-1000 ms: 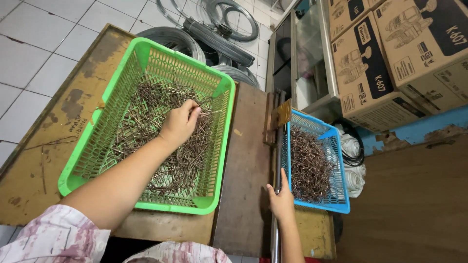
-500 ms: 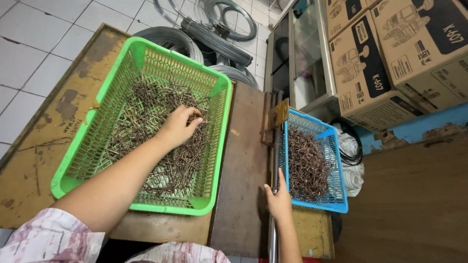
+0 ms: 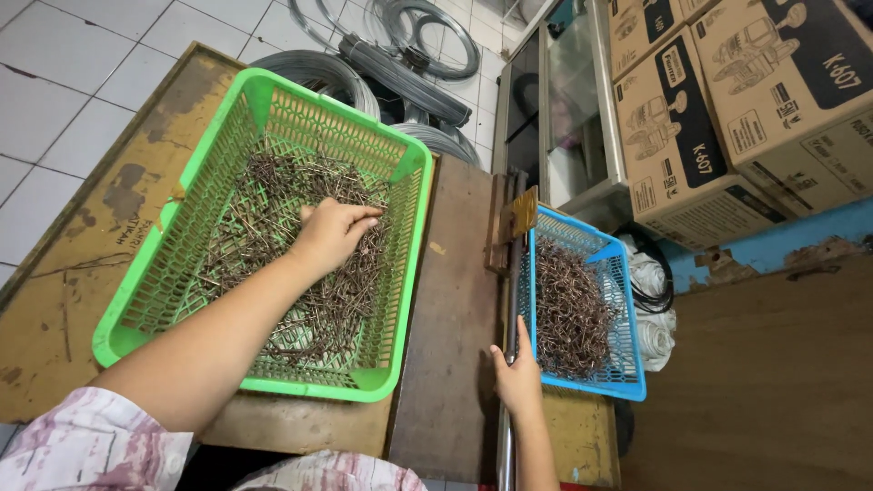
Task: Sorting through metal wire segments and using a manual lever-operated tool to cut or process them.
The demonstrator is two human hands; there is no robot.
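My left hand (image 3: 332, 232) has crept forward in the green basket (image 3: 227, 118), fingers now closing on wire pieces (image 3: 264, 195); my right hand (image 3: 518, 373) still grips the metal bar (image 3: 506, 436).

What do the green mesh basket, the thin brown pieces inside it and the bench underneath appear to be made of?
The green mesh basket looks like moulded plastic: bright uniform colour, lattice walls, slight gloss. The thin brown pieces under the left hand seem to be bent metal wire, dull brown, possibly rusted or coated. The bench looks like worn wooden board, stained and scuffed.
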